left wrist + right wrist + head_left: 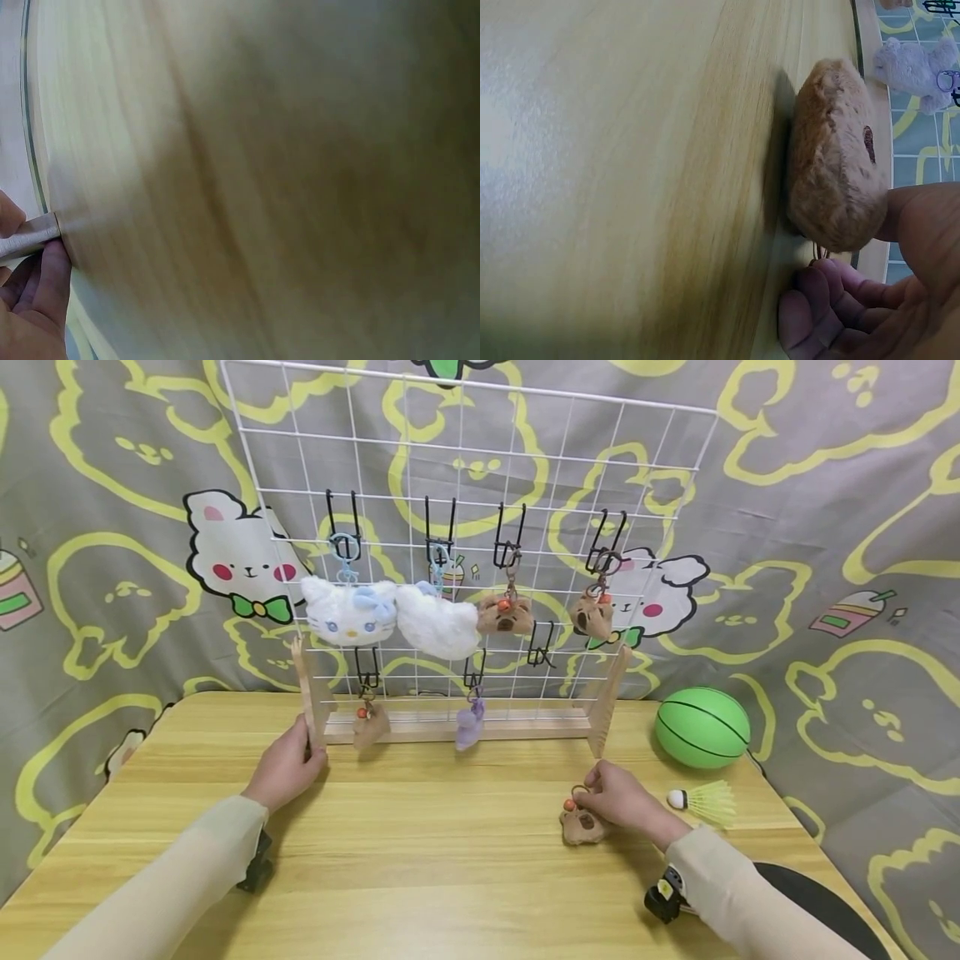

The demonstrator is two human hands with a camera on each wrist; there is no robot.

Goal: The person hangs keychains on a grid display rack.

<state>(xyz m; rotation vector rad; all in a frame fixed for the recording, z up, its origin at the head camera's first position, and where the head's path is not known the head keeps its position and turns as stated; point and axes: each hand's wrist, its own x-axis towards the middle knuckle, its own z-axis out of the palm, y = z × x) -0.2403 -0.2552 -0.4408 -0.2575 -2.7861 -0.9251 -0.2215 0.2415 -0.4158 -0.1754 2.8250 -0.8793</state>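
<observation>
My right hand [618, 797] pinches the ring end of a brown plush keychain [582, 827] with an orange bead, just in front of the rack's right foot. In the right wrist view the furry plush [832, 157] hangs beside the curled fingers, over the table. My left hand [287, 766] grips the left wooden foot [313, 693] of a white wire grid rack [480, 458]; the left wrist view has thumb and fingers on either side of that wood [31, 234]. Black hooks on the grid carry a white cat plush [349, 614], a fluffy white plush [437, 625] and several smaller ones.
Brown plush keychains [506, 615] hang in both rows, and a purple one [469, 727] hangs low in the middle. One lower-right hook [540, 647] bears no plush. A green ball [702, 727], a yellow shuttlecock [708, 802] and a dark round object [813, 906] are at the right.
</observation>
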